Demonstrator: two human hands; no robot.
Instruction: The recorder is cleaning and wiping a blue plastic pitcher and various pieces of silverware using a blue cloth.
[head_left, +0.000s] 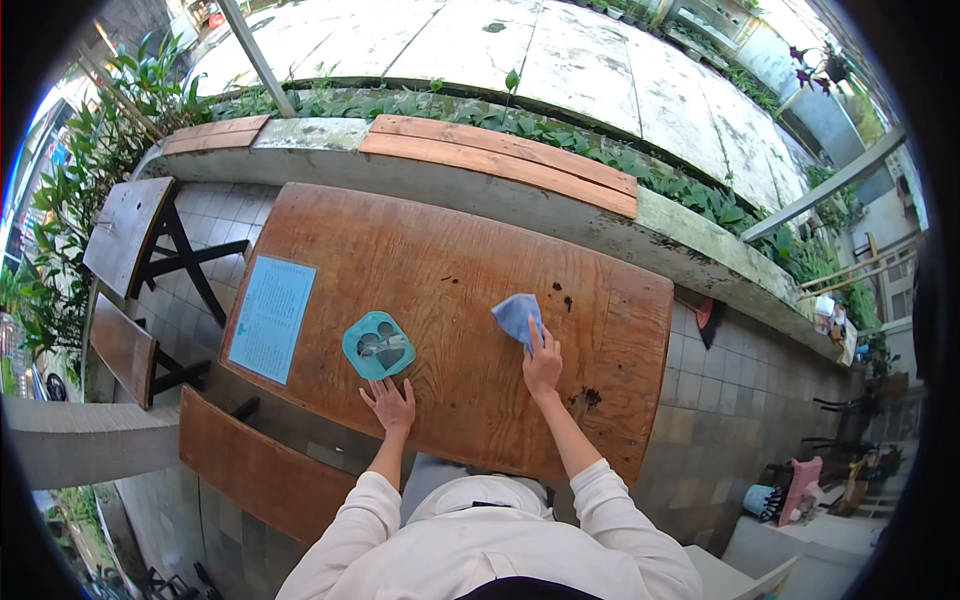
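My right hand (543, 367) holds a blue cloth (517, 319) against the top of a brown wooden table (465, 240). Palm down with fingers spread, my left hand (394, 405) rests on the table, its fingertips at the near edge of a teal plastic caddy (378, 346). Round compartments and some clear items show inside the caddy. Dark crumbs (591, 397) lie to the right of my right forearm, and smaller dark bits (557, 286) sit beyond the cloth. A light blue printed sheet (273, 319) lies at the table's left end.
A wooden bench (262, 465) stands along the near left side, with a small folding table (129, 234) and another bench (124, 349) farther left. Beyond the table runs a low wall with wooden planks (502, 165). A broom head (709, 319) rests on the tiled floor at right.
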